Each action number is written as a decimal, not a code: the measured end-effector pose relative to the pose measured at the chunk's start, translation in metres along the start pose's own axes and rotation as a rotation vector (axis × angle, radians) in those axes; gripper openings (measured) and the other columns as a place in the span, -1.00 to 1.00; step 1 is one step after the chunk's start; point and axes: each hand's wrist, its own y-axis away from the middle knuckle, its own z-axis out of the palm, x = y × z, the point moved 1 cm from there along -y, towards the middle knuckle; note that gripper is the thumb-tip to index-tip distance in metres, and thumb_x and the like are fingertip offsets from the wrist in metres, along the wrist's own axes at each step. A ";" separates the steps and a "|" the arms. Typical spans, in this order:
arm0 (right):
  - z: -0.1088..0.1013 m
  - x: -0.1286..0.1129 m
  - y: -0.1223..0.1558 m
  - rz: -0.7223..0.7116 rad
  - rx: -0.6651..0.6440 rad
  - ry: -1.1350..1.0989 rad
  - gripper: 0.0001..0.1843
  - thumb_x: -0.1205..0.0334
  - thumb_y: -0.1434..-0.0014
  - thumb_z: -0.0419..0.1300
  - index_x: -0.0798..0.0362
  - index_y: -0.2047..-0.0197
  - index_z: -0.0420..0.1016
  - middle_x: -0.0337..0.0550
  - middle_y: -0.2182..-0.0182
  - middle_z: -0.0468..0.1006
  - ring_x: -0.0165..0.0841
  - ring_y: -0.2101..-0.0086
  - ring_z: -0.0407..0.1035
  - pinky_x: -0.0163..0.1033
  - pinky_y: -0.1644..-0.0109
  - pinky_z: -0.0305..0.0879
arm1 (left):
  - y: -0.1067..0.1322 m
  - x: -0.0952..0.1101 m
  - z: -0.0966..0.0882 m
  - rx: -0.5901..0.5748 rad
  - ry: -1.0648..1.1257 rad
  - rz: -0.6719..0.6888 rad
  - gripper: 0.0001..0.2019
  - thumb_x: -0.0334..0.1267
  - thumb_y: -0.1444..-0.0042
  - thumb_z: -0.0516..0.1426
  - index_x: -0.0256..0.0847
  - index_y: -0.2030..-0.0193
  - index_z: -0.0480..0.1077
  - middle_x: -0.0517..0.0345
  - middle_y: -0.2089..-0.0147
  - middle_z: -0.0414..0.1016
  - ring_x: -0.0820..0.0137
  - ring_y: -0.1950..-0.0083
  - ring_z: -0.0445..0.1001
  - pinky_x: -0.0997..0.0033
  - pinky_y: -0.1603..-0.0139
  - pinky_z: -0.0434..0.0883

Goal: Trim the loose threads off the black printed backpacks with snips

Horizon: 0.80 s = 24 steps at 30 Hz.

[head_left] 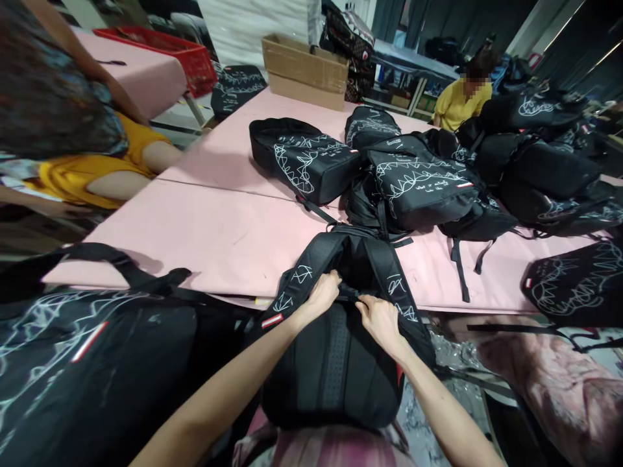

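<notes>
A black backpack (335,376) leans against the table edge in front of me, its padded back panel facing me. Its two shoulder straps, marked with white scribbles, stretch up onto the table. My left hand (325,292) is closed on dark fabric at the top of the back panel, inside the left strap. Beside it, my right hand (382,319) pinches the same upper edge near the right strap. A narrow dark band spans the short gap between the hands; its exact kind cannot be made out. My fingertips are partly hidden by the black material.
The pink-covered table (209,227) carries several black backpacks (423,178) with white drawings and a cardboard box (304,71). Another large backpack (97,363) stands at my left. A person in yellow shorts (92,162) sits at left; a person in a yellow shirt (460,100) is farther back.
</notes>
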 end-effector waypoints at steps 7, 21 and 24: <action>-0.015 -0.018 -0.034 -0.003 -0.050 0.111 -0.72 0.09 -0.22 0.00 -0.04 0.22 0.51 -0.13 0.26 0.55 -0.31 0.30 0.47 -0.32 0.32 0.24 | 0.002 -0.003 0.001 0.057 0.114 -0.033 -0.85 -0.40 -0.19 -0.10 -0.27 0.31 0.26 0.09 0.43 0.42 0.41 0.37 0.43 0.49 0.41 0.19; -0.010 -0.038 -0.056 -0.004 -0.113 0.227 -0.68 0.11 -0.23 -0.01 0.07 0.21 0.51 0.03 0.23 0.50 -0.25 0.30 0.47 -0.26 0.31 0.28 | -0.001 -0.006 -0.003 0.061 0.221 -0.030 -0.84 -0.37 -0.21 -0.09 -0.25 0.36 0.25 0.10 0.42 0.43 0.42 0.37 0.43 0.48 0.42 0.20; -0.010 -0.038 -0.059 -0.001 -0.123 0.220 -0.70 0.11 -0.21 0.03 0.08 0.22 0.52 0.04 0.24 0.51 -0.24 0.28 0.47 -0.26 0.29 0.28 | -0.001 -0.006 -0.003 0.063 0.213 -0.018 -0.84 -0.37 -0.21 -0.08 -0.25 0.36 0.25 0.11 0.43 0.43 0.42 0.38 0.43 0.49 0.42 0.20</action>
